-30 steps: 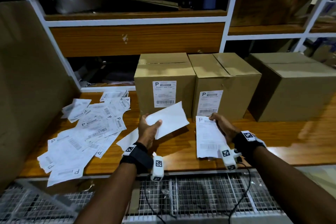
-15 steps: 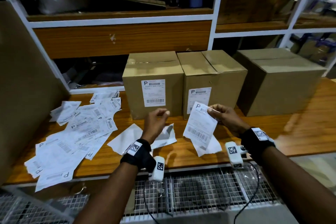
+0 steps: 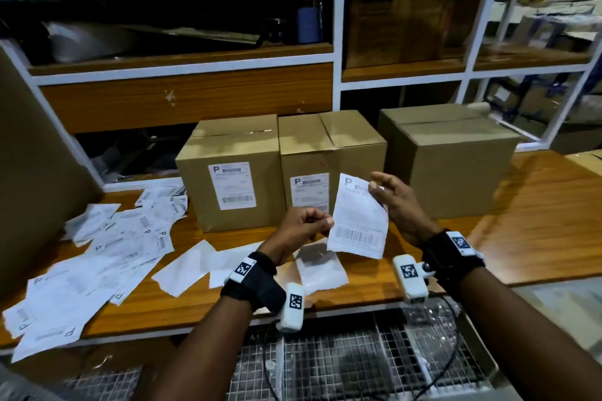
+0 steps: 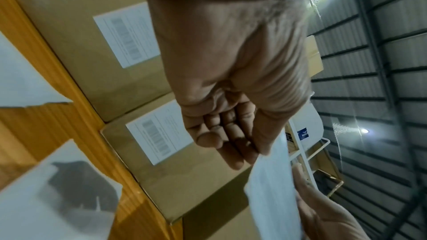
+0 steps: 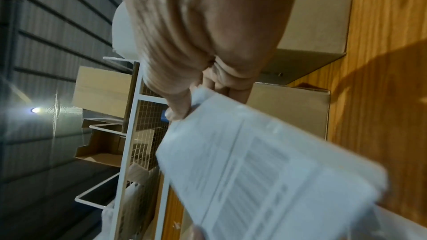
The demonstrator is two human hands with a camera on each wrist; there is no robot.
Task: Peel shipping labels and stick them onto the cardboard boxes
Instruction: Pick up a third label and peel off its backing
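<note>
A peeled white shipping label (image 3: pixel 358 221) with a barcode hangs in the air in front of the middle box (image 3: pixel 338 146). My left hand (image 3: pixel 325 222) pinches its left edge with curled fingers. My right hand (image 3: pixel 375 187) pinches its top right corner, thumb on the printed face (image 5: pixel 265 171). The left box (image 3: pixel 228 153) and the middle box each carry a stuck label on the front. The right box (image 3: pixel 456 166) shows bare cardboard. In the left wrist view the label (image 4: pixel 272 198) stands edge-on below my thumb, with both labelled boxes (image 4: pixel 184 180) behind.
A loose heap of labels (image 3: pixel 97 254) covers the left of the wooden bench (image 3: pixel 521 221). Blank backing sheets (image 3: pixel 189 267) lie in front of the boxes, one (image 3: pixel 321 268) under my hands. A tall cardboard panel (image 3: pixel 35 172) stands at the far left. White shelving rises behind.
My left hand dropped the blank backing sheet onto the bench and took the label's left edge. My right hand lifted the label off the bench, up before the middle box.
</note>
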